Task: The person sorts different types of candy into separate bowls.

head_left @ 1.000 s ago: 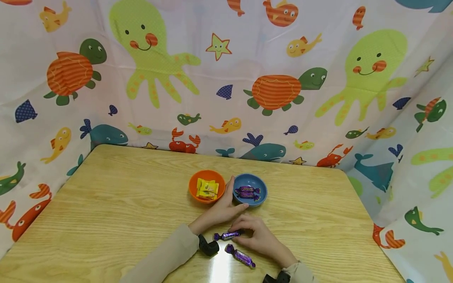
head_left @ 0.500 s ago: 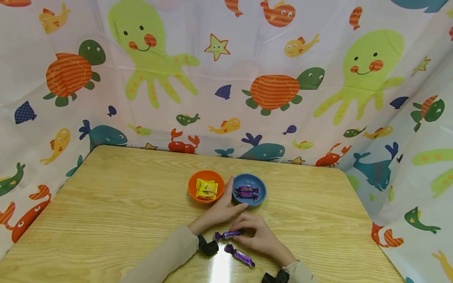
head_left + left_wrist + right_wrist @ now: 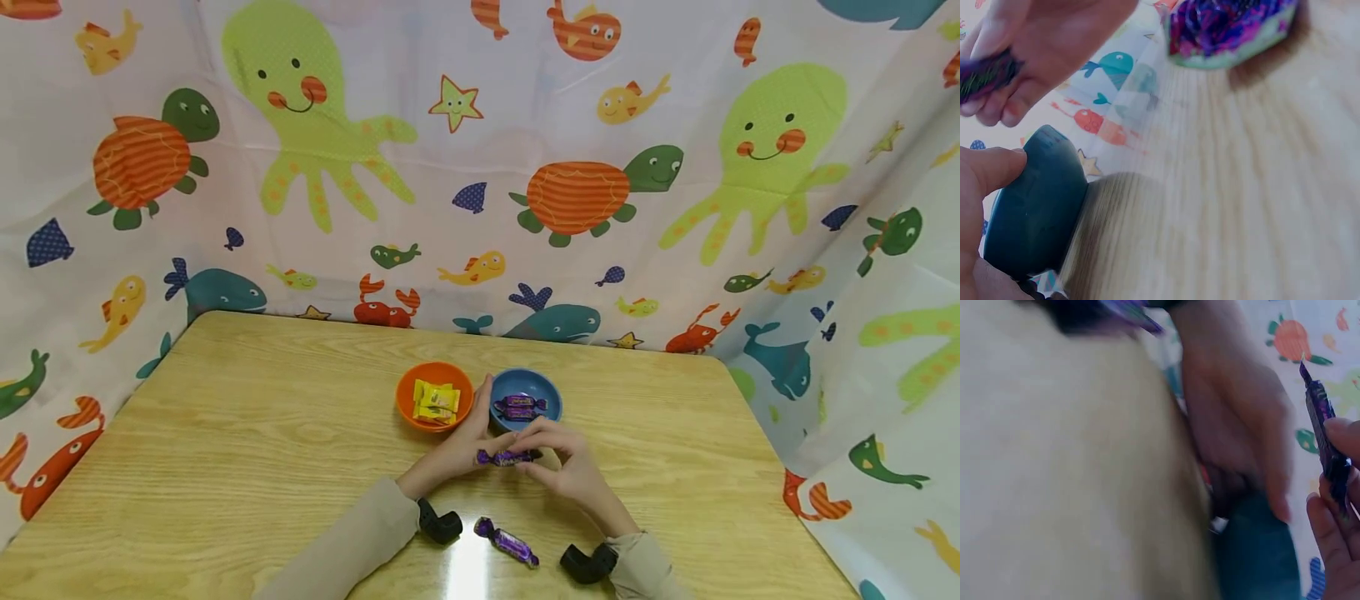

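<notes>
A purple-wrapped candy [image 3: 508, 457] is pinched by its right end between the thumb and fingers of my right hand [image 3: 561, 462], raised just in front of the blue bowl [image 3: 558, 402]. In the right wrist view the candy [image 3: 1322, 425] points away from the fingertips. My left hand [image 3: 461, 437] holds the bowl from its left and near side, thumb along the near wall; the left wrist view shows this thumb [image 3: 1000, 167] against the bowl's outer wall [image 3: 1044, 200]. Two purple candies [image 3: 521, 407] lie inside the bowl. Another purple candy [image 3: 507, 542] rests on the table between the forearms.
An orange bowl [image 3: 402, 400] with several yellow-wrapped sweets [image 3: 437, 402] stands just left of the left hand's fingers. Both bowls are on a light wooden table [image 3: 300, 400]. A curtain [image 3: 420, 208] printed with sea animals hangs behind and at the sides.
My right hand has lifted one purple candy from the table and carried it away from me, towards the blue bowl. The left hand has stayed at the bowl.
</notes>
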